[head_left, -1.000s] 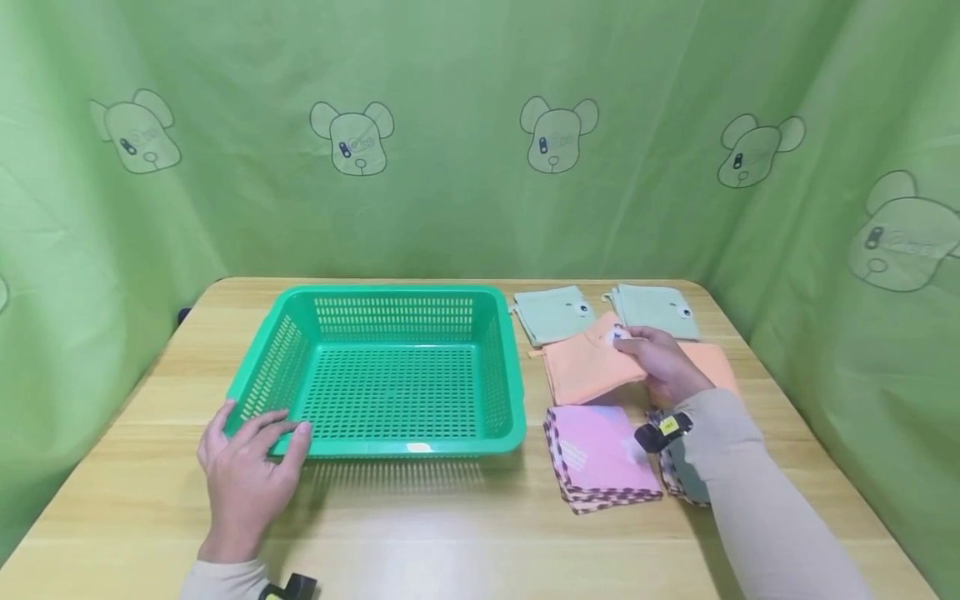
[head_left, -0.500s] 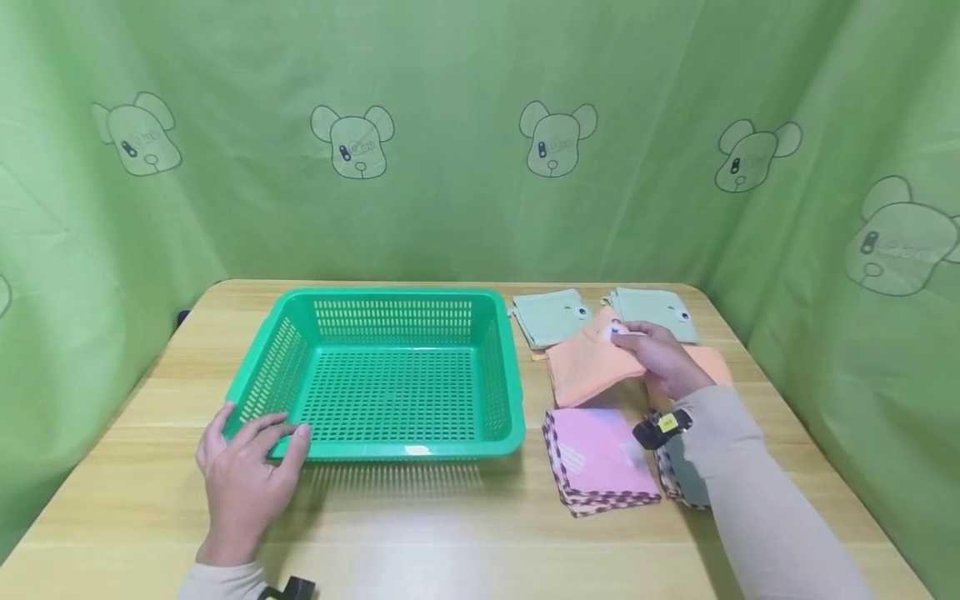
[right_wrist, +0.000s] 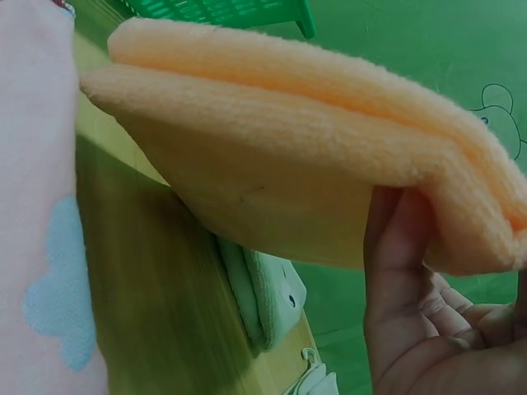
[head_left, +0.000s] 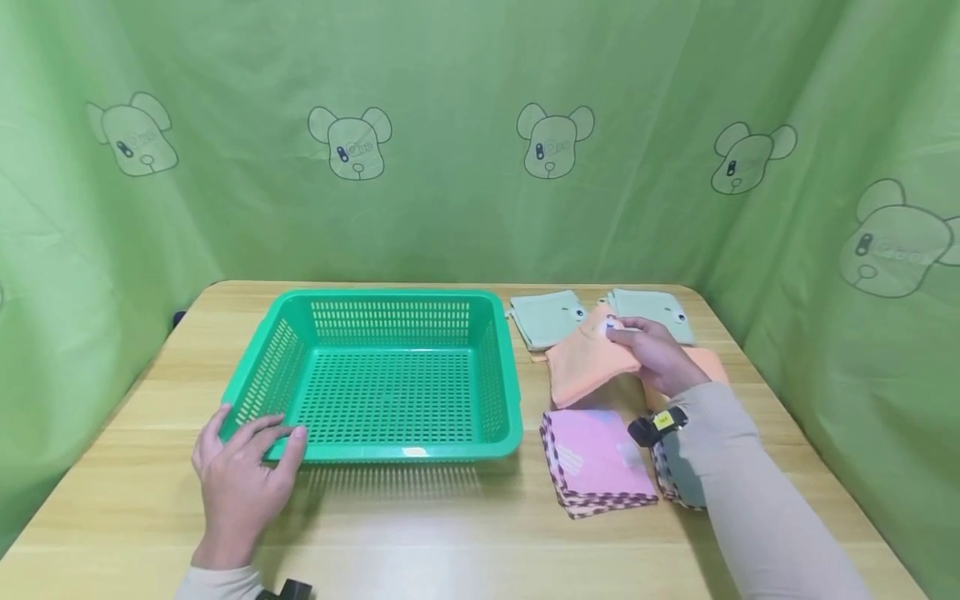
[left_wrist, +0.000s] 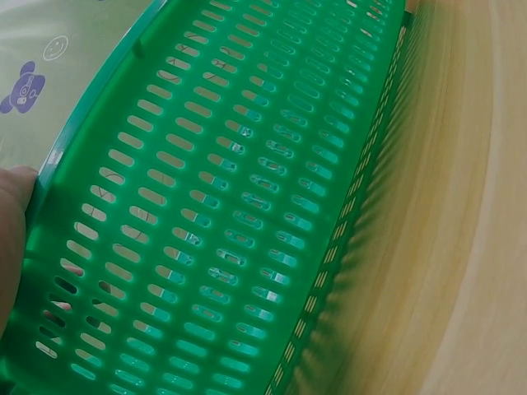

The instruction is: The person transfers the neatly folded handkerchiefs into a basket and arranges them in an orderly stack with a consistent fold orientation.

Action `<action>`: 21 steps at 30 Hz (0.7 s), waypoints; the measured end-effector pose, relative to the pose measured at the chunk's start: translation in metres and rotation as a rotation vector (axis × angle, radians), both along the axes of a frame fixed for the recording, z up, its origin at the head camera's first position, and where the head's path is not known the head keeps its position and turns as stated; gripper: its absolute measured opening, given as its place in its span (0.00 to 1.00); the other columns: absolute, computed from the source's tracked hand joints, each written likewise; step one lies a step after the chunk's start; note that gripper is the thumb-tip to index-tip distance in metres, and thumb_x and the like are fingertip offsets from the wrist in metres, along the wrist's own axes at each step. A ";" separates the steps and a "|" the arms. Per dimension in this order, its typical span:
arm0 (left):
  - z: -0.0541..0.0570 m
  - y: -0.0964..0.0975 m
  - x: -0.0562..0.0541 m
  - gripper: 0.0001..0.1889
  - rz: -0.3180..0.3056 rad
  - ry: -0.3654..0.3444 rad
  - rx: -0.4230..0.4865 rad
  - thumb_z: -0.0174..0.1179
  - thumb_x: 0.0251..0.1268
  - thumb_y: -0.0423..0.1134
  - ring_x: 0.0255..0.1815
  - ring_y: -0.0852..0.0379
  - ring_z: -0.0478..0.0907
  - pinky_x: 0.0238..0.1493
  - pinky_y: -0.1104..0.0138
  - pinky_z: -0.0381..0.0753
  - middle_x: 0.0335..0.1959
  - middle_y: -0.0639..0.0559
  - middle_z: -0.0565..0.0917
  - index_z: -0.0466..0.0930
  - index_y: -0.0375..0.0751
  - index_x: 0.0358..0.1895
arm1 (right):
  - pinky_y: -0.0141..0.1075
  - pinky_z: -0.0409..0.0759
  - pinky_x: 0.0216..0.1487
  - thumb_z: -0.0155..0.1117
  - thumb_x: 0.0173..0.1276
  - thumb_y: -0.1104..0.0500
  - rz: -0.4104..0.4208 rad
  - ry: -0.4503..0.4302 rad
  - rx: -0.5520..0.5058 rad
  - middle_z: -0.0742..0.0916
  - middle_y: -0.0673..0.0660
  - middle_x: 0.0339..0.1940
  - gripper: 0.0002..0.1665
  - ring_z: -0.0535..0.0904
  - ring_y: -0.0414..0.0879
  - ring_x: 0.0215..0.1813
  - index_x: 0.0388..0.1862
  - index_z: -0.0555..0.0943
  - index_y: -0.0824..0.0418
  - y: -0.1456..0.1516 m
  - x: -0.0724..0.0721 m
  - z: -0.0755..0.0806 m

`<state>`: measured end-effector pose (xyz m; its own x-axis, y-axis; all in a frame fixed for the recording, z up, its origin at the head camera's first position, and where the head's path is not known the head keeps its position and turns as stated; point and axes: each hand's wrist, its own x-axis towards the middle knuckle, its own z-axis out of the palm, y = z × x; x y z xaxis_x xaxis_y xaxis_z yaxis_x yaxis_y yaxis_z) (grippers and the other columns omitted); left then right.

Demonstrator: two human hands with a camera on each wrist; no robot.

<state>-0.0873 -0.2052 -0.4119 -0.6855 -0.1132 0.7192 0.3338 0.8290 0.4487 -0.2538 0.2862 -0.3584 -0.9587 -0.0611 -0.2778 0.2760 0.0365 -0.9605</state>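
Orange cloth [head_left: 588, 358] right of centre, raised at least partly off the bench [head_left: 420, 542], not in the basket. Progress looks early: one cloth lifted, none inside the basket, five others lying on the bench. Cloth is folded in layers, thick and fuzzy at the edge, with a white patch near the pinched corner; sags toward lower left. Can't tell if its low edge touches the bench. Right hand [head_left: 662, 354] pinches it between thumb and fingers, nearly closed. Around it: pink cloth [head_left: 600, 454] below, grey-green cloth [head_left: 686, 471] lower right, partly under the arm, second orange cloth [head_left: 708, 365] behind the wrist, two mint cloths [head_left: 540, 321] above. Green basket [head_left: 390, 452] left of centre; left hand [head_left: 243, 475] has fingers bent over its lower-left corner rim. Green curtain [head_left: 450, 225] behind.
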 end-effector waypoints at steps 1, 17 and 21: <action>0.000 0.000 0.000 0.18 -0.001 0.002 -0.002 0.59 0.58 0.49 0.65 0.27 0.61 0.62 0.35 0.48 0.37 0.38 0.86 0.86 0.35 0.27 | 0.31 0.82 0.38 0.56 0.72 0.63 0.000 0.003 -0.006 0.86 0.49 0.32 0.33 0.84 0.38 0.32 0.69 0.55 0.74 0.000 0.000 0.001; 0.000 0.001 -0.002 0.17 0.004 -0.025 -0.004 0.60 0.57 0.47 0.65 0.27 0.60 0.64 0.36 0.47 0.38 0.37 0.86 0.85 0.34 0.28 | 0.31 0.83 0.35 0.55 0.73 0.62 -0.004 0.015 -0.039 0.85 0.51 0.33 0.32 0.84 0.39 0.31 0.68 0.56 0.72 -0.007 0.000 0.014; 0.000 0.000 0.000 0.17 0.008 -0.031 0.001 0.60 0.57 0.47 0.66 0.27 0.60 0.64 0.36 0.46 0.38 0.37 0.86 0.85 0.33 0.28 | 0.31 0.83 0.36 0.55 0.73 0.61 0.005 0.023 -0.038 0.85 0.51 0.34 0.31 0.84 0.39 0.31 0.67 0.56 0.72 -0.012 0.001 0.017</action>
<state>-0.0877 -0.2051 -0.4120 -0.7063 -0.1191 0.6978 0.3134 0.8312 0.4591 -0.2531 0.2746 -0.3416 -0.9645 -0.0762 -0.2527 0.2533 0.0010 -0.9674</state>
